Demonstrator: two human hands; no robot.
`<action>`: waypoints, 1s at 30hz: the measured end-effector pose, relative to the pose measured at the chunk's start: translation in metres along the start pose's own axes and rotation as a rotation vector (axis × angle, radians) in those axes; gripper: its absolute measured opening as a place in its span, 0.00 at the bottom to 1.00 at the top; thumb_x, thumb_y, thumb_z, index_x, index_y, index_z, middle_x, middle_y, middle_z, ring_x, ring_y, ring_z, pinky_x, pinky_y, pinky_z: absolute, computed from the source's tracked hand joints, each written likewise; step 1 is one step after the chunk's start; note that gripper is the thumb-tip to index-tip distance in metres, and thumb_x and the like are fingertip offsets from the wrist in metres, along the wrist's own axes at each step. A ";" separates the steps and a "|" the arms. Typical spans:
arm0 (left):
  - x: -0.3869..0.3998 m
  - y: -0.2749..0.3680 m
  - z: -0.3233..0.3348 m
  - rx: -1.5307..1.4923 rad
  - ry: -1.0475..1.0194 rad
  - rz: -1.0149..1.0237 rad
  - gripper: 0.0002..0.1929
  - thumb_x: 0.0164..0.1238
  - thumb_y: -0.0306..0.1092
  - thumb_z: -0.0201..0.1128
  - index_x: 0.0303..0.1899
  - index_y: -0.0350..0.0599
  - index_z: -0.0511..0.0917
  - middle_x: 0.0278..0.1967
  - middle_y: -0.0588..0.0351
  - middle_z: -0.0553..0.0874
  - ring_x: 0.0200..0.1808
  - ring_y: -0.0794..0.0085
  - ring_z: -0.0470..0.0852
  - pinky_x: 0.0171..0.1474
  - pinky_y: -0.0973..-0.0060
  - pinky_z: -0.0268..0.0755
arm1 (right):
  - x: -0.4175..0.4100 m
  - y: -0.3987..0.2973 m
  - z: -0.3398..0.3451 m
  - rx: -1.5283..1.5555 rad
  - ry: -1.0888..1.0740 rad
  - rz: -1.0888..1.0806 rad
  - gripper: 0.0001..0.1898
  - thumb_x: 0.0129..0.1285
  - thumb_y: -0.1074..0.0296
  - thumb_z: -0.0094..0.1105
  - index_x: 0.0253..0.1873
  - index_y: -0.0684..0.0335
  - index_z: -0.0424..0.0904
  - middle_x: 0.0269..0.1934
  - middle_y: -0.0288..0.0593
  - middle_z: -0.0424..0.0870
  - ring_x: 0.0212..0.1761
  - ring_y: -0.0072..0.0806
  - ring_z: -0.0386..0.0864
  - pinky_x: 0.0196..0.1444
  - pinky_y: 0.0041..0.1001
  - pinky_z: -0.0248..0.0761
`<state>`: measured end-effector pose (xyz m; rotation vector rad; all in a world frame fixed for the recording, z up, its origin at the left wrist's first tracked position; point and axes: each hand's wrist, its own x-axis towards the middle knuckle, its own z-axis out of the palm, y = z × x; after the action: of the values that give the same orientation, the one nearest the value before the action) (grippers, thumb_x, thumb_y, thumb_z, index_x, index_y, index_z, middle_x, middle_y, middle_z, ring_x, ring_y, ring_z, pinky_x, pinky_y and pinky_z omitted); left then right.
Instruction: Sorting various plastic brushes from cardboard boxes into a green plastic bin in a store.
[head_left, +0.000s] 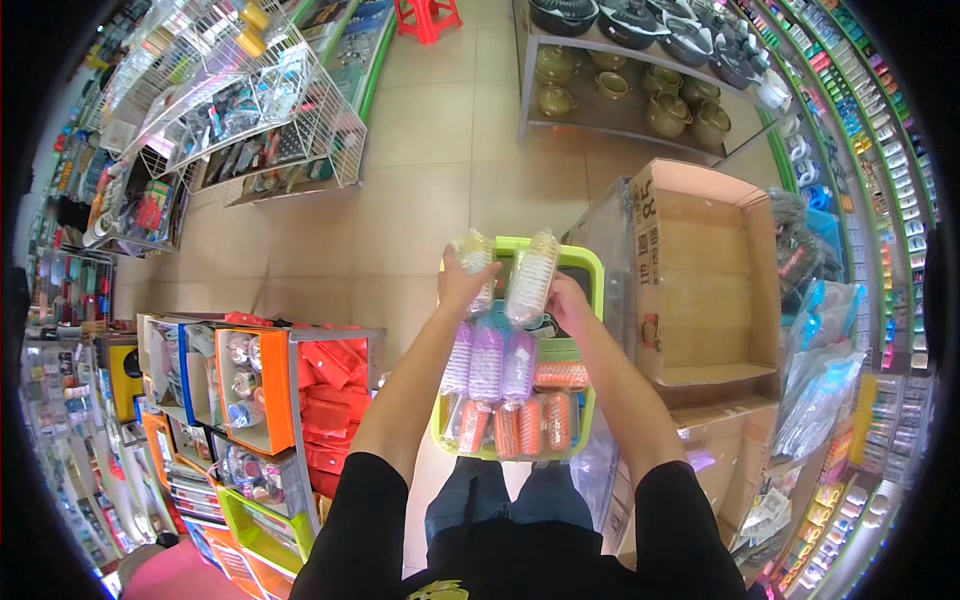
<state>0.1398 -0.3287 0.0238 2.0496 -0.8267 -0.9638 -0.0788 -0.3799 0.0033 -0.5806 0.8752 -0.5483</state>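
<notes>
My left hand (463, 282) grips a plastic-wrapped brush with white bristles (475, 253) over the far left side of a lime-green plastic basket (592, 262). My right hand (568, 300) holds another wrapped white-bristled brush (532, 277), tilted, beside the first. Just below both hands, several wrapped purple brushes (486, 363) lie side by side in the basket. Nearer to me is a row of wrapped orange brushes (507, 429), with one more orange brush (561, 373) lying crosswise at the right. Part of the basket's inside is hidden under the brushes and my hands.
An open cardboard box (701, 285) stands right of the basket. On the left is a rack with orange bins (255, 390) and red packets (330, 397). Farther off are a wire display rack (247, 112), a shelf of pots (630, 82) and a red stool (427, 19) on the tiled floor.
</notes>
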 end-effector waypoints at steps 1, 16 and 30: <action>0.005 -0.008 -0.001 -0.003 -0.003 -0.009 0.58 0.47 0.52 0.79 0.74 0.35 0.50 0.60 0.30 0.76 0.62 0.48 0.77 0.64 0.59 0.71 | 0.011 0.004 0.001 -0.002 0.004 0.009 0.13 0.57 0.72 0.53 0.47 0.62 0.81 0.36 0.35 0.83 0.35 0.23 0.80 0.41 0.25 0.75; -0.014 -0.044 -0.038 0.354 -0.048 0.292 0.36 0.56 0.47 0.72 0.65 0.40 0.71 0.55 0.35 0.78 0.53 0.49 0.80 0.58 0.59 0.74 | 0.032 0.019 0.002 -0.167 0.093 0.078 0.14 0.58 0.76 0.54 0.49 0.64 0.81 0.41 0.39 0.86 0.37 0.26 0.81 0.46 0.25 0.74; -0.273 -0.330 -0.186 -0.423 0.234 -0.357 0.11 0.68 0.31 0.62 0.49 0.39 0.78 0.37 0.59 0.80 0.32 0.78 0.79 0.32 0.82 0.73 | -0.002 0.025 -0.051 -0.221 0.269 0.076 0.22 0.57 0.81 0.56 0.58 0.63 0.76 0.44 0.44 0.85 0.37 0.31 0.84 0.45 0.32 0.81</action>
<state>0.2313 0.1222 -0.0566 1.9129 -0.1150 -0.9638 -0.1168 -0.3730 -0.0387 -0.6805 1.2182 -0.4701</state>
